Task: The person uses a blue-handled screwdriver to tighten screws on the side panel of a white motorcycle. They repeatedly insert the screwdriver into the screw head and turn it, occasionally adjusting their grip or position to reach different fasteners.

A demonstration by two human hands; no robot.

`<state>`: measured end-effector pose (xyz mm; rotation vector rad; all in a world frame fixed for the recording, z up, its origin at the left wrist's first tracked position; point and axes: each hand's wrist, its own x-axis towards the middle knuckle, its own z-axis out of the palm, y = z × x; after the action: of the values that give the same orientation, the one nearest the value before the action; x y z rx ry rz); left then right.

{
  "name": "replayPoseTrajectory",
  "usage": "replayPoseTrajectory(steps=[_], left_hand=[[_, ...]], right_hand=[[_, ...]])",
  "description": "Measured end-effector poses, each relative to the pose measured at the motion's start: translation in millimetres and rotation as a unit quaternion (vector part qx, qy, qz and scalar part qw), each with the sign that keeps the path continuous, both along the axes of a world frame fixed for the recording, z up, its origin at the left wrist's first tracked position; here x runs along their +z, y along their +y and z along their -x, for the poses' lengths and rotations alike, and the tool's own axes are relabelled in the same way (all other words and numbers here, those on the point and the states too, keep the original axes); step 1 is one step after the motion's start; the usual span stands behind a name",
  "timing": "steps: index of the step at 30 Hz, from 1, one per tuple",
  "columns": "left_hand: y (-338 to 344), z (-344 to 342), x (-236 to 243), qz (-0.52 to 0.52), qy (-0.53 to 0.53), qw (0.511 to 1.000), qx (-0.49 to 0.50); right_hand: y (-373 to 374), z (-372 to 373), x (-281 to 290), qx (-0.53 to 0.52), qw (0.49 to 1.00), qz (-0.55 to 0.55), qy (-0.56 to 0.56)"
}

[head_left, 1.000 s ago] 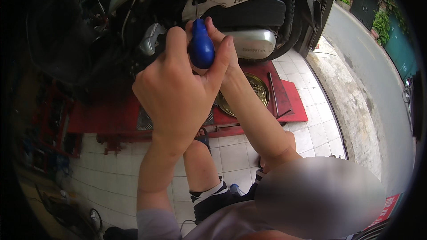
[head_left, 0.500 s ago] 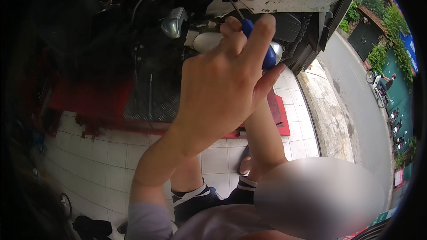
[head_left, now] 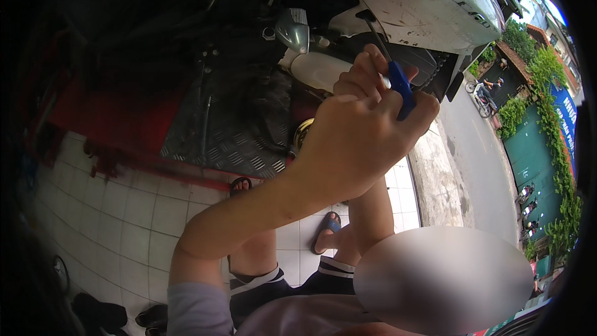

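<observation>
My left hand is closed on the blue handle of a screwdriver. The metal shaft slants up and left to a dark recess at the lower edge of a scuffed white motorbike body panel. My right forearm rises behind my left hand, which hides most of my right hand. Close to the shaft, several curled fingers show; which hand they belong to is hard to tell. Below the panel lie a silver-grey metal cover and a pale cylindrical part.
The motorbike stands over a red platform with a dark tread plate. White tiles cover the floor, where a sandalled foot rests. Dark shoes lie at the lower left. A road with a rider on a two-wheeler runs at right.
The view has shifted, so the motorbike sits further right and lower. My left hand's fingers have moved and wrap lower round the screwdriver handle. The tool's tip stays at the panel recess.
</observation>
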<state>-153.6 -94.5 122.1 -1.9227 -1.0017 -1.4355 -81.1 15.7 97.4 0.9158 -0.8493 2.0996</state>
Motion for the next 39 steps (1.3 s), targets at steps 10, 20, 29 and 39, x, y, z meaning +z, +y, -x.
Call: replayPoseTrajectory(steps=[10, 20, 29, 39], left_hand=[[12.8, -3.3, 1.5, -0.078, -0.118, 0.990, -0.020], [4.5, -5.6, 10.5, -0.036, -0.118, 0.992, -0.038], [54.4, 79.5, 35.8, 0.100, -0.016, 0.992, 0.077], [156.3, 79.9, 85.2, 0.458, 0.101, 0.880, 0.075]], right_hand=[[-0.7, 6.3, 2.6, -0.019, 1.000, 0.001, -0.003], [0.6, -0.1, 10.1, -0.030, 0.999, 0.012, 0.006], [-5.5, -25.1, 19.5, -0.019, 0.996, 0.068, -0.056], [-19.9, -38.3, 32.4, -0.056, 0.956, 0.213, -0.193]])
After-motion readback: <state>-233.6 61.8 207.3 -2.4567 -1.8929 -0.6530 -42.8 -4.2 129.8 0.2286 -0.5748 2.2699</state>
